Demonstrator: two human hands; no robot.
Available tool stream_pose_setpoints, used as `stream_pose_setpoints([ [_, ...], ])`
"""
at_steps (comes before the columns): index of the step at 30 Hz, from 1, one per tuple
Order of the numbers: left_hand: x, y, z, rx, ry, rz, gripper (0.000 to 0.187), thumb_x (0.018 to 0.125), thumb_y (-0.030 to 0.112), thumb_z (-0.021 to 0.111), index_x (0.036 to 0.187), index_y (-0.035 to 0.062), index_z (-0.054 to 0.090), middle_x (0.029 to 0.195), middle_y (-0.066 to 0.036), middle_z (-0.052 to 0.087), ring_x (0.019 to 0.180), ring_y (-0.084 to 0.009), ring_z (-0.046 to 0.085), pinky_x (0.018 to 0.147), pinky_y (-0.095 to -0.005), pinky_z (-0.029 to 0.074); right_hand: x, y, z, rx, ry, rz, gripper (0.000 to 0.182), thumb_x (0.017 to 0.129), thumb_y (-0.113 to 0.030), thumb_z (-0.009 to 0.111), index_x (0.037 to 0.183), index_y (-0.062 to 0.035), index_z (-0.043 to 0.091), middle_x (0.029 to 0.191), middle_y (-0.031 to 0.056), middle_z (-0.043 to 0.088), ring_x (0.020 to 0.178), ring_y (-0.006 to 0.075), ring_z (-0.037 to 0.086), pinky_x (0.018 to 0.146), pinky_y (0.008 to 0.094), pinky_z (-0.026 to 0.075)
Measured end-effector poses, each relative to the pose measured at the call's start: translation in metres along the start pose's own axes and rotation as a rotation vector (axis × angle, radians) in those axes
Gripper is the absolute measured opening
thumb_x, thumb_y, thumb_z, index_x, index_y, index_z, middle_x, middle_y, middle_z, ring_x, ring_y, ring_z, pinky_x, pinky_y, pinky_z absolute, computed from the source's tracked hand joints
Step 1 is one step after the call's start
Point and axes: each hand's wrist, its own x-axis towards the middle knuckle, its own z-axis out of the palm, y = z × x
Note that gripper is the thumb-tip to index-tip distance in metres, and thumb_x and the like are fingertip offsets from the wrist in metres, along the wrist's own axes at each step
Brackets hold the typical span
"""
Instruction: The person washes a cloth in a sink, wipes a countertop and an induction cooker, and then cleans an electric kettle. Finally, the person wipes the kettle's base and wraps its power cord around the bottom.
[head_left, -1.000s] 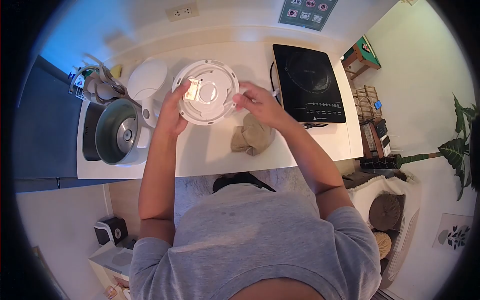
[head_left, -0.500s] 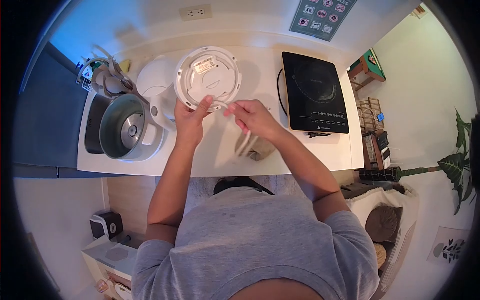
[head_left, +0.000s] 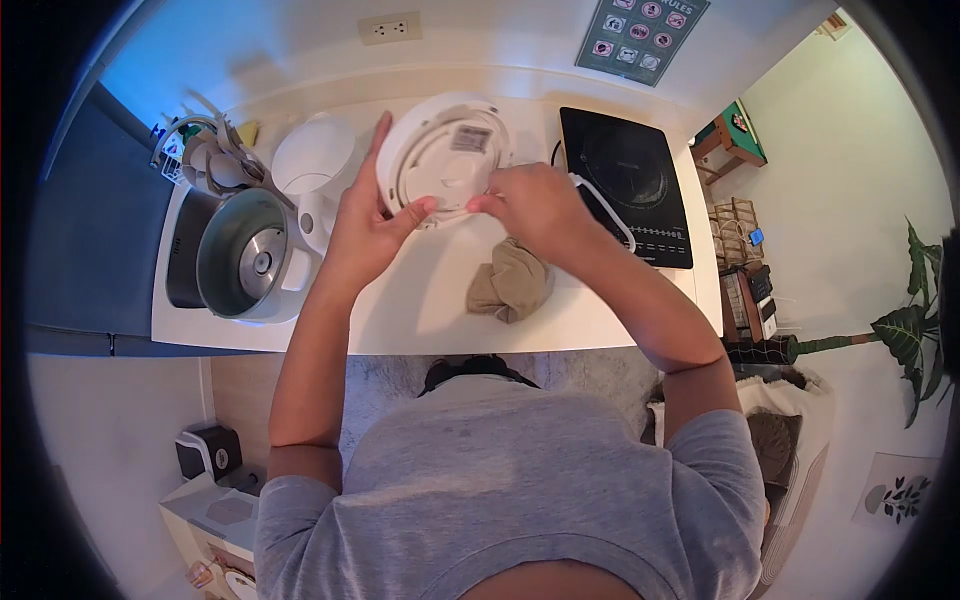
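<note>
White worktop (head_left: 420, 310) fills the middle of the frame, running from a sink at left to a black hob at right, with a pale wall and a socket (head_left: 390, 27) above it

Left hand (head_left: 365, 225) has its fingers (head_left: 383, 135) spread up the left rim of a round white base (head_left: 445, 160), thumb pressed on the underside near the lower edge, so the disc is held tilted up off the surface, upper centre of the frame. Right hand (head_left: 535, 205) has its fingers pressed together at the disc's lower right, pinching what looks like the white cord (head_left: 605, 210), which loops out from behind that hand over the hob's (head_left: 625, 180) front edge.

Risks, as I judge them: the base is held only by a rim grip and a thumb, and smooth plastic could slip and drop onto the worktop or knock the kettle (head_left: 315, 175) just left of it. A loose cord loop could snag the hob's corner or drag across its glass. A hard tug could kink the cord where it enters the base.

Base: hard glossy plastic, flat disc with concentric ridges and a small grey label. Cord: thin, rubbery, flexible. Kettle: white plastic, lid open beside a steel-lined pot (head_left: 240, 255), round and brushed inside. Cloth (head_left: 512, 280): soft, tan, crumpled, lying just below the right hand. Hob: flat, glossy black glass, rectangular
</note>
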Motion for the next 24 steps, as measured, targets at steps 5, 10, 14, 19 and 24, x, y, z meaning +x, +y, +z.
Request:
stream_pose_setpoints([
  [5, 0.000, 0.000, -0.006, 0.033, -0.073, -0.056, 0.087, 0.078, -0.001, 0.066, 0.147, 0.0094, 0.013, 0.136, -0.017, 0.044, 0.119, -0.0196, 0.048, 0.094, -0.0307, 0.044, 0.008, 0.003, -0.005, -0.173, 0.029, 0.102, 0.053, 0.069, -0.047, 0.071, 0.087, -0.0003, 0.055, 0.074, 0.0167, 0.063, 0.073, 0.0373, 0.062, 0.069, 0.0440, 0.048],
  [10, -0.002, -0.010, -0.013, -0.046, -0.147, -0.018, 0.090, 0.078, -0.002, 0.066, 0.146, 0.0043, 0.009, 0.134, -0.016, 0.046, 0.118, -0.0189, 0.048, 0.096, -0.0293, 0.039, 0.017, 0.035, -0.020, 0.161, -0.160, 0.042, 0.065, 0.067, -0.034, 0.078, 0.114, -0.0004, 0.048, 0.082, 0.0161, 0.064, 0.082, 0.0282, 0.062, 0.077, 0.0367, 0.047],
  [14, 0.002, 0.003, -0.017, -0.063, -0.217, -0.092, 0.092, 0.078, -0.002, 0.066, 0.146, 0.0027, 0.004, 0.132, -0.014, 0.047, 0.118, -0.0185, 0.047, 0.098, -0.0287, 0.037, 0.012, 0.044, -0.009, 0.547, -0.285, -0.083, 0.075, 0.066, -0.020, 0.077, 0.127, 0.0005, 0.038, 0.097, 0.0157, 0.063, 0.088, 0.0228, 0.060, 0.080, 0.0326, 0.045],
  [19, 0.008, 0.009, -0.015, 0.059, -0.222, -0.079, 0.097, 0.077, -0.002, 0.066, 0.146, 0.0042, -0.001, 0.126, -0.015, 0.051, 0.112, -0.0177, 0.051, 0.092, -0.0276, 0.042, 0.014, 0.035, -0.014, 0.632, -0.306, 0.058, 0.077, 0.068, -0.011, 0.076, 0.131, -0.0017, 0.033, 0.101, 0.0097, 0.062, 0.075, 0.0109, 0.057, 0.066, 0.0264, 0.045],
  [24, 0.011, 0.010, 0.004, -0.172, -0.016, -0.194, 0.092, 0.081, -0.002, 0.063, 0.146, 0.0036, -0.003, 0.123, -0.018, 0.052, 0.105, -0.0172, 0.056, 0.083, -0.0275, 0.049, 0.018, 0.024, -0.005, 1.053, -0.194, 0.124, 0.069, 0.070, -0.012, 0.076, 0.127, -0.0047, 0.038, 0.089, 0.0021, 0.059, 0.060, 0.0037, 0.044, 0.048, 0.0189, 0.035],
])
